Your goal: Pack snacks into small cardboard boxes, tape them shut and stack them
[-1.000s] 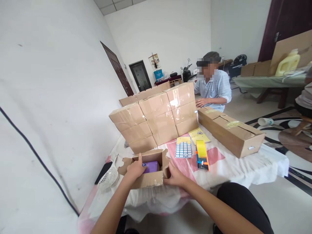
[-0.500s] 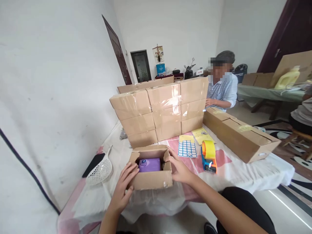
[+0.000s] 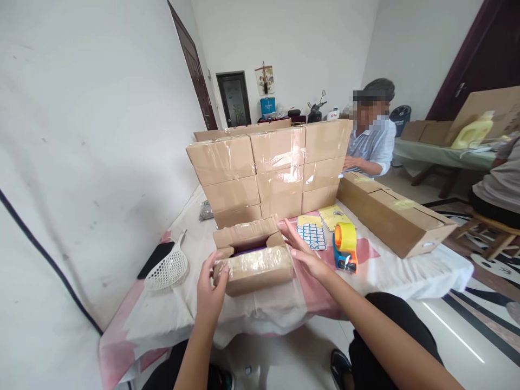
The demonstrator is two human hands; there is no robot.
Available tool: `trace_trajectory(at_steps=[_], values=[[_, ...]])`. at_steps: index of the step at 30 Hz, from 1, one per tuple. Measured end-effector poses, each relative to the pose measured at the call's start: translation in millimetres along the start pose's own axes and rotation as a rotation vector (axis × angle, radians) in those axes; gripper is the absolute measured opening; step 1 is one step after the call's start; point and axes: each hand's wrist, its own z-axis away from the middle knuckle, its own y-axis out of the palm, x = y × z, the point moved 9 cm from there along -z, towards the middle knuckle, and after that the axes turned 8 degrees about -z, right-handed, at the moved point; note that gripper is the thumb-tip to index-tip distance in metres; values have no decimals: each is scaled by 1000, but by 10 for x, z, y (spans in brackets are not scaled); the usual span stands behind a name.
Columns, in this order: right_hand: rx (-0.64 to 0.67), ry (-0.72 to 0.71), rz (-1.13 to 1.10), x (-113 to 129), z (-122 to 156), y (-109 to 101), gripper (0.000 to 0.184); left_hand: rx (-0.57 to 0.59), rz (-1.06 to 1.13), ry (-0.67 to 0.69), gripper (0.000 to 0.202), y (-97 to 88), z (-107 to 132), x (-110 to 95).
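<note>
A small cardboard box sits near the table's front edge, its near flap folded over and its far flap still up; only a sliver of the purple item inside shows. My left hand presses against the box's left end, fingers spread. At the box's right end lies my right hand, its fingers stretched flat along the side. Neither hand holds anything else.
A wall of taped cartons stands behind the box. An orange tape dispenser, blue label sheets, a long carton and a white scoop lie on the cloth-covered table. Another person sits at the far end.
The box's near flap has been folded down, covering the purple item. My left hand moved from inside the box to its left end; my right hand shifted along the right side.
</note>
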Motion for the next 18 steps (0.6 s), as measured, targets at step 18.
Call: trace_trajectory(at_steps=[18], values=[[-355, -120, 701, 347, 288, -566, 57, 74, -662, 377, 57, 473, 152, -848]])
